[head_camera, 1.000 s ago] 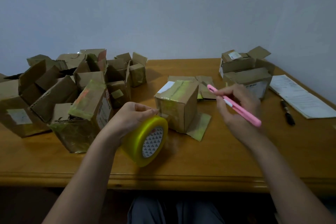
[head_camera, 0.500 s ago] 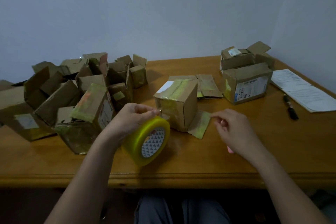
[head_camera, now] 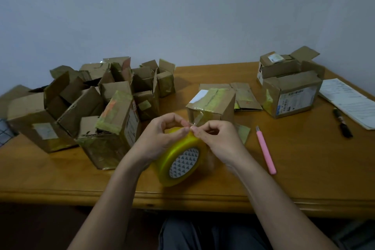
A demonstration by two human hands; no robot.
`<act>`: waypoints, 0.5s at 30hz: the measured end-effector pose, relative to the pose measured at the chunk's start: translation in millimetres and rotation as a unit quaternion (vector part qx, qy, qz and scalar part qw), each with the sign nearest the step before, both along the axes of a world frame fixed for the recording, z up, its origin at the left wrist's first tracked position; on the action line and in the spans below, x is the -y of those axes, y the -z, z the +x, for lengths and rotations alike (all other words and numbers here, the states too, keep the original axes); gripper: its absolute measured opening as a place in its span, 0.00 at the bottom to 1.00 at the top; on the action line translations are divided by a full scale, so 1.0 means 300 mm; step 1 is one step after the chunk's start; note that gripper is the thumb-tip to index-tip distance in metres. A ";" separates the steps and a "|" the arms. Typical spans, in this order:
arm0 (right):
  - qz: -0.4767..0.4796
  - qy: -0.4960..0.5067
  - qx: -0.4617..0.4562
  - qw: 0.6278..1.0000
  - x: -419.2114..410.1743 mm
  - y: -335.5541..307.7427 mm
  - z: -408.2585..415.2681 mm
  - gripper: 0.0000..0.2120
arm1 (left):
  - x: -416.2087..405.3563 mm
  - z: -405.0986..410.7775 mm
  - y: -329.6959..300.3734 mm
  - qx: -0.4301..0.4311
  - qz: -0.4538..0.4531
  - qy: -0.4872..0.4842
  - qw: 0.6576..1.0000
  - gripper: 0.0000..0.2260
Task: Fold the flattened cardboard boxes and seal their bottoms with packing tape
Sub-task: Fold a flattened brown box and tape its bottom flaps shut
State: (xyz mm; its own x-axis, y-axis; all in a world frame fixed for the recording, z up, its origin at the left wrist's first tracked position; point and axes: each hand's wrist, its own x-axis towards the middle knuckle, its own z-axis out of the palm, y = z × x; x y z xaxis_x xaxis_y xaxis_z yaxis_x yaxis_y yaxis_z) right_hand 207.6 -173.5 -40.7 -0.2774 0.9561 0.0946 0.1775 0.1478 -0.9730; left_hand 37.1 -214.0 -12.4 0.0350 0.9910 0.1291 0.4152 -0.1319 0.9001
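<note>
A yellowish roll of packing tape (head_camera: 178, 160) stands on edge near the front of the wooden table (head_camera: 304, 168). My left hand (head_camera: 162, 136) grips the roll from the left. My right hand (head_camera: 219, 140) pinches the loose tape end at the top of the roll, fingertips meeting those of the left. Just behind stands a small folded cardboard box (head_camera: 213, 105), its taped side up, with a clear tape strip hanging over its front face. A pink utility knife (head_camera: 265, 150) lies on the table to the right of my right hand.
A heap of several folded boxes (head_camera: 97, 105) fills the left side. Flattened cardboard (head_camera: 245, 97) lies behind the small box. Two stacked open boxes (head_camera: 290, 91) stand at the right, with papers (head_camera: 349, 101) and a black marker (head_camera: 343, 124) beyond them.
My right hand laid the pink knife down on the table and came over to the roll, where it now pinches the tape end. My left hand stayed on the roll.
</note>
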 end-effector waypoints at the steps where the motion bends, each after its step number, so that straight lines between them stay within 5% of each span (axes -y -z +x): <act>1: 0.010 0.006 0.015 1.000 -0.001 -0.002 -0.001 0.09 | -0.001 -0.003 0.003 0.006 0.008 0.001 1.000 0.12; 6: 0.095 0.078 0.079 0.989 0.009 0.021 -0.011 0.11 | 0.019 0.023 0.008 0.066 0.016 -0.024 0.997 0.08; 10: 0.113 0.134 0.060 0.983 0.022 0.055 0.002 0.12 | 0.043 -0.012 0.041 0.017 0.067 -0.081 0.994 0.24; 15: 0.041 0.179 -0.010 0.983 0.030 0.100 0.009 0.12 | 0.100 -0.093 0.121 0.070 -0.011 0.011 0.997 0.36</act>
State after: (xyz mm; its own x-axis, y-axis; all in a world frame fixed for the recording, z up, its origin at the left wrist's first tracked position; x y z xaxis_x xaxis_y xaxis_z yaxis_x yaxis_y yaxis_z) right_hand 210.3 -182.6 -70.7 0.0786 0.9810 0.1771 0.2138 0.1570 -0.9642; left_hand 9.3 -244.0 -48.6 0.0393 0.9928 0.1127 0.2832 -0.1193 0.9516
